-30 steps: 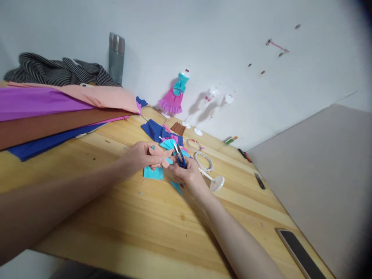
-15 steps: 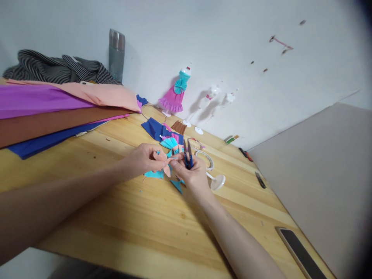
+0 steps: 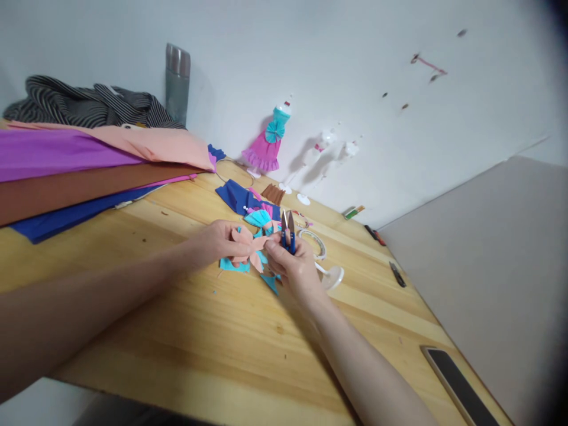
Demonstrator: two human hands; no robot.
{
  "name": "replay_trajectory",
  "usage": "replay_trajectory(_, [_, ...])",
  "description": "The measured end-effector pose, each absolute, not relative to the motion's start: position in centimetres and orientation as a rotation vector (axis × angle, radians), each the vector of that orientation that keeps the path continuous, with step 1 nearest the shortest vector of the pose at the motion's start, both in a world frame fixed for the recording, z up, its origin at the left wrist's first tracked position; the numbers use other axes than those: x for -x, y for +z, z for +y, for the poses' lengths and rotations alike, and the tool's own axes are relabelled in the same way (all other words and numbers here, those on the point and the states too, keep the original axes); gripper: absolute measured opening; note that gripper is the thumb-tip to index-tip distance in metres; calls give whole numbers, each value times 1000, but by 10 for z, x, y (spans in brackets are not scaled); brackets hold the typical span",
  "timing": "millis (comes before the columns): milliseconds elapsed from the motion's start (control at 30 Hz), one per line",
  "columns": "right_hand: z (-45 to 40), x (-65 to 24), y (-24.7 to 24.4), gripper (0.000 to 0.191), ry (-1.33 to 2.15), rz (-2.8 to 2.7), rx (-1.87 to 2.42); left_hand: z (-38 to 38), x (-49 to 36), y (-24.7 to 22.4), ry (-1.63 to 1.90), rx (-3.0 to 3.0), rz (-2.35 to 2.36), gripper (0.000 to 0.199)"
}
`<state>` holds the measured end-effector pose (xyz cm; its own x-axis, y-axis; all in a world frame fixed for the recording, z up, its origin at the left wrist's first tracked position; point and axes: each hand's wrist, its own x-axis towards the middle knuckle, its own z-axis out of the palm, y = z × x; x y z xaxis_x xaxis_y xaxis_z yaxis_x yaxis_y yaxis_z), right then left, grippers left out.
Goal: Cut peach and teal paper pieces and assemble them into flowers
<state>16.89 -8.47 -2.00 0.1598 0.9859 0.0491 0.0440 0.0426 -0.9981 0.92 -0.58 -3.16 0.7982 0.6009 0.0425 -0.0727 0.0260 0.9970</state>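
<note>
My left hand (image 3: 226,241) pinches a peach crepe paper flower (image 3: 248,245) with several pointed petals, spread flat toward me. With thumb and finger my right hand (image 3: 293,260) touches the flower's right side. That same hand also holds blue-handled thread snips (image 3: 288,232), their blades apart and pointing up, away from the paper. Under both hands lie turquoise paper pieces (image 3: 235,265). A pleated turquoise piece (image 3: 258,218) lies just beyond the fingers. Right of my right hand are a roll of tape (image 3: 316,242) and a white round-based stand (image 3: 332,277), partly hidden.
A small dress form (image 3: 268,142) in a pink and turquoise paper dress stands by the wall, beside two bare white forms (image 3: 326,140). Coloured paper sheets (image 3: 66,186) are stacked at left near a grey bottle (image 3: 177,89). A phone (image 3: 461,378) and a cutter (image 3: 397,274) lie at right.
The peach petals have opened out flatter and now show more of the flower. My right fingers have shifted slightly right along it, and the snips' blades have turned a little.
</note>
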Motion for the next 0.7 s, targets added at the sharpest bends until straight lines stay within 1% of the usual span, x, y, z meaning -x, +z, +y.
replay_trajectory(167, [-84, -169, -20, 28, 1070, -1115, 1269, -5, -10, -34, 558, -1395, 449, 23])
replay_trajectory(367, [-86, -166, -16, 34, 1154, -1024, 1197, -7, -10, -33, 550, -1393, 444, 22])
replay_trajectory(567, [-84, -167, -17, 32, 1158, -1059, 1225, -6, -10, -34, 548, -1382, 437, 21])
replay_trajectory(700, [-83, -168, -20, 31, 1088, -1132, 1285, -6, -11, -36, 557, -1379, 425, 23])
